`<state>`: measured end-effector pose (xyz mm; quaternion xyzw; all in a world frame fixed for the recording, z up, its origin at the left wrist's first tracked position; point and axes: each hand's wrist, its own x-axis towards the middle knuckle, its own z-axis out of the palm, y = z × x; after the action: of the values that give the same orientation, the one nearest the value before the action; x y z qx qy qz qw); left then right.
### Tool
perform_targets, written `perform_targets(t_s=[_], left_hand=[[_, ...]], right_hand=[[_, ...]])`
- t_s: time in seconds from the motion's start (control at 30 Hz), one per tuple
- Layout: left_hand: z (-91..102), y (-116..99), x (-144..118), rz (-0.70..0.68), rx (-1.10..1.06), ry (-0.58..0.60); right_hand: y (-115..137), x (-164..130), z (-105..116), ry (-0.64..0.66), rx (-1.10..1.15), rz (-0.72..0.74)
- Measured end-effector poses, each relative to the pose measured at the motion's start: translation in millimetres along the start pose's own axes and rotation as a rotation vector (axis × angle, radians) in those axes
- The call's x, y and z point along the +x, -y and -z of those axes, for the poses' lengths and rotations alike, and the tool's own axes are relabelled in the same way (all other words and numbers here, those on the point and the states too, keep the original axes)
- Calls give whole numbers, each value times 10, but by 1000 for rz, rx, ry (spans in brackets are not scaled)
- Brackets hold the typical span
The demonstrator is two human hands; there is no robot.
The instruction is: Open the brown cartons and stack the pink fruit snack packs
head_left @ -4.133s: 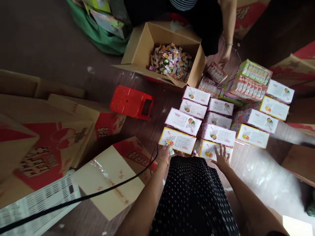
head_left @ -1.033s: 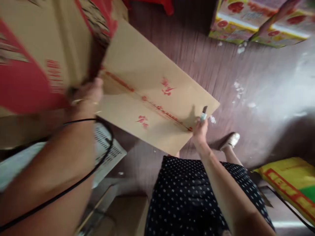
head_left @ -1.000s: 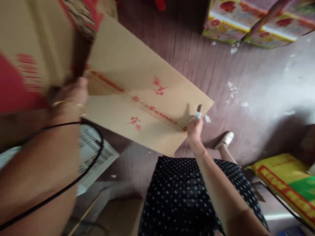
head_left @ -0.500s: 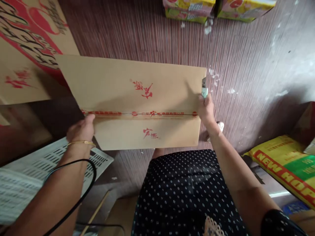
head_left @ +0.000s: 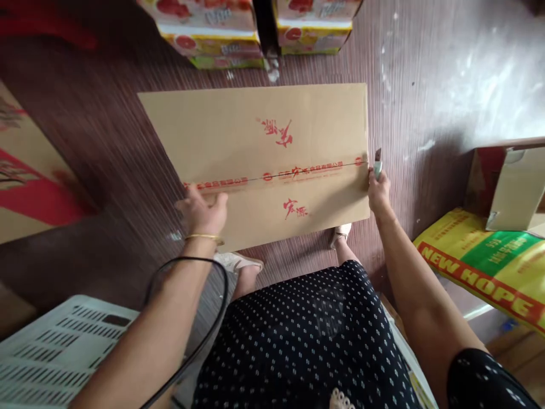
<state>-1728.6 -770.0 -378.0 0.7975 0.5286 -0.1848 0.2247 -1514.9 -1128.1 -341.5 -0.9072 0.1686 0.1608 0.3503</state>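
Observation:
A sealed cardboard box [head_left: 255, 136] with red lettering and printed tape along its seam lies in front of my legs. My left hand [head_left: 203, 211] rests on its near-left corner, fingers spread over the end of the tape. At the right edge of the box is my right hand [head_left: 378, 190], closed round a utility knife [head_left: 378, 165] with a pale handle. The knife's dark blade sticks out, pointing away from me, just beside the box.
Colourful drink cartons [head_left: 213, 34] stand beyond the box. A large printed carton [head_left: 38, 182] is at the left, above a white slatted plastic crate [head_left: 85, 335]. On the right lie a yellow sack [head_left: 481, 250] and an opened cardboard box [head_left: 515, 187].
The box sits further right in view and looks lower. My left hand has spread its fingers over the top. My right hand no longer grips the box's end, and the knife blade now shows.

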Motion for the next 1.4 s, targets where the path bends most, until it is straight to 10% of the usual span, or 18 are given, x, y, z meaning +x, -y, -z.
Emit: perform_targets(t_s=[0.13, 0.27, 0.7, 1.4], left_hand=[[-272, -1526, -407, -284, -131, -17], [-774, -2210, -636, -336, -136, -99], [-958, -2295, -699, -290, 69, -211], [-898, -2205, -669, -273, 61, -159]], right_hand=[[64, 281, 444, 142, -110, -39], [-4, 527, 708, 255, -429, 146], [322, 872, 702, 497, -617, 285], [377, 707, 772, 546, -845, 261]])
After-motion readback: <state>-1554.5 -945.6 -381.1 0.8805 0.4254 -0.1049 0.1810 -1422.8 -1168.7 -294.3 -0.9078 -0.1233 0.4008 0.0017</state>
